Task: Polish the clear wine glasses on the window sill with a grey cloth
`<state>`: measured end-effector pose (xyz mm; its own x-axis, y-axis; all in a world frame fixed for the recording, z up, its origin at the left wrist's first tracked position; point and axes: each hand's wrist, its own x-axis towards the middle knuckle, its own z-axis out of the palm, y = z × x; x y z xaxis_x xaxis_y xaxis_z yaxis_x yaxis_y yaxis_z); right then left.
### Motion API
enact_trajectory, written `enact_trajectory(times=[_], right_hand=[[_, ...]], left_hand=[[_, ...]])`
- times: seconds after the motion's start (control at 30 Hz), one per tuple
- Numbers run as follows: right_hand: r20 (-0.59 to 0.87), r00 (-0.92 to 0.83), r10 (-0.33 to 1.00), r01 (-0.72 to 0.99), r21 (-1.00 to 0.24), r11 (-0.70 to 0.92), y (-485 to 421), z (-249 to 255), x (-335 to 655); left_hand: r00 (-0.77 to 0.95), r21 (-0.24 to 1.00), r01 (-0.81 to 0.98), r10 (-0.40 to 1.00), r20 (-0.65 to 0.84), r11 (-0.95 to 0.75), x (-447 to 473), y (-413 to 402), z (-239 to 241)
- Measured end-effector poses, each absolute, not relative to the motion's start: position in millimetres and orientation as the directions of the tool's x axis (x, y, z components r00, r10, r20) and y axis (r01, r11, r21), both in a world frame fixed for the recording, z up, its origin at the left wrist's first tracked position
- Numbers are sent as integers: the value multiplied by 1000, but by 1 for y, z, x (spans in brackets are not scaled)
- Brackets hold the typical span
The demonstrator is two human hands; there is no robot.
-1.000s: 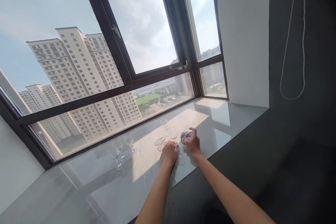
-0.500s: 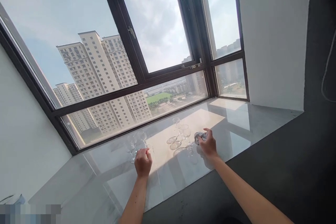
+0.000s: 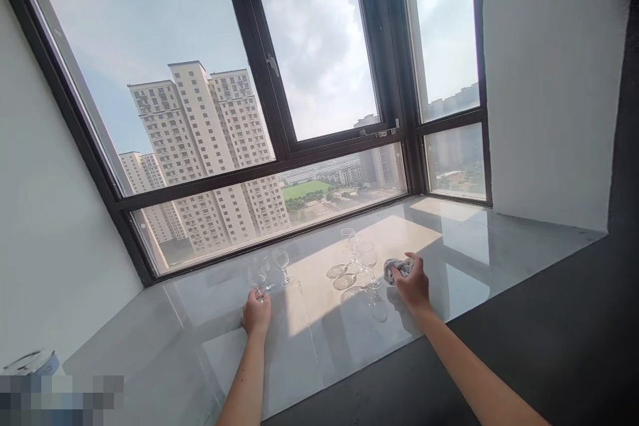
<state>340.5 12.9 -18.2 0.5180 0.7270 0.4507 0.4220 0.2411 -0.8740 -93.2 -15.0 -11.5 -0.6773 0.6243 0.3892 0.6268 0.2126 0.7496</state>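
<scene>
On the sunlit stone sill stand clear stemmed glasses in two groups. My left hand (image 3: pixel 256 314) is at the left group, its fingers closed at the lower part of the nearest wine glass (image 3: pixel 257 271), whose stem they partly hide. Just beyond it, another glass (image 3: pixel 281 258) stands upright to the right. My right hand (image 3: pixel 414 286) holds a crumpled grey cloth (image 3: pixel 396 271) a little above the sill. Left of that cloth, a larger glass (image 3: pixel 367 256) stands upright, with a further glass (image 3: pixel 348 237) behind it and shadows beside them.
The pale, glossy sill (image 3: pixel 359 346) ends at a front edge above a dark area. Behind it rises a dark-framed window (image 3: pixel 279 166) with tall buildings outside. White walls (image 3: pixel 549 80) flank it. A white and blue container (image 3: pixel 37 363) sits at lower left.
My left hand has moved left, from beside the glasses onto the nearest one. My right hand keeps hold of the cloth. The whole view has tilted and shifted slightly.
</scene>
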Motion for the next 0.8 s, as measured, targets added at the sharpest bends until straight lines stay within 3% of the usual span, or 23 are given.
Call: enact_trajectory(times=[0.17,0.33,0.57,0.7,0.8], right_hand=[[462,529,712,422,-871,252,11,-17,340],[479,554,681,421,-867,267,10,-17,338],[532,598,600,446,-842,302,1,-12,340],[685,523,508,533,-728,431,-16,-14,319],[769,371,520,506,-637,581,-35,-17,268]], left_hand=[[-594,705,692,680,431,157,-84,-25,-9],[-271,500,852,685,676,-156,-57,-38,-6],[-6,334,883,704,710,-330,-4,-53,-7],[-95,381,895,737,670,-231,5,-56,-8],[-209,421,901,745,634,-106,3,-55,-9]])
